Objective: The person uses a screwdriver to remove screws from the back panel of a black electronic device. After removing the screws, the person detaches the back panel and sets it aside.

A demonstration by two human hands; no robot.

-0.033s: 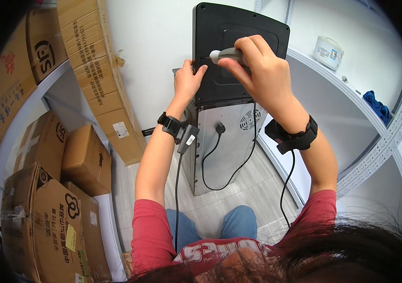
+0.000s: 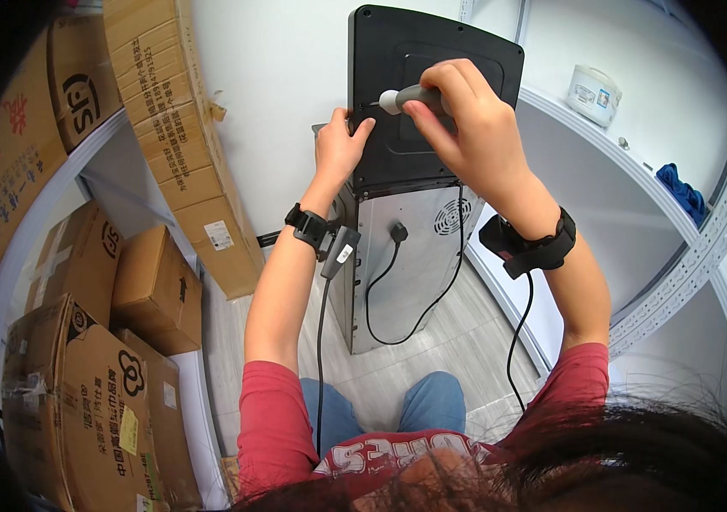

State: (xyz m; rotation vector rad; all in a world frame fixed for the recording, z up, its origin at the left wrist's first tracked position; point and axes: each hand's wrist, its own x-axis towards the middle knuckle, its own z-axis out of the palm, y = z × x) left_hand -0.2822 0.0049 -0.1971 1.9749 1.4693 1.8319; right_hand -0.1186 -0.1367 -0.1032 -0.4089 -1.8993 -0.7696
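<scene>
A screwdriver (image 2: pixel 412 97) with a grey handle and white collar is closed in my right hand (image 2: pixel 478 124). Its thin shaft points left, with the tip at a small hole near the left edge of a black plastic panel (image 2: pixel 402 64). My left hand (image 2: pixel 342 152) clasps that edge just below the tip, thumb on the panel's face and the other fingers partly hidden at its side. The panel stands at the top of a tall metal cabinet (image 2: pixel 414 277). Whether a screw sits under the tip is too small to tell.
A black power cord (image 2: pixel 369 303) loops down the cabinet's back beside a round vent (image 2: pixel 451 217). Cardboard boxes (image 2: pixel 158 286) fill shelves on the left. A tall carton (image 2: pixel 210 205) leans nearby. The right shelf bears a white tub (image 2: pixel 594 94) and blue cloth (image 2: pixel 681 194). Cables hang from both wrists.
My right hand has turned slightly around the screwdriver, and its fingers and thumb have shifted a little. The tip stays at the same spot; my left hand and the panel have not moved.
</scene>
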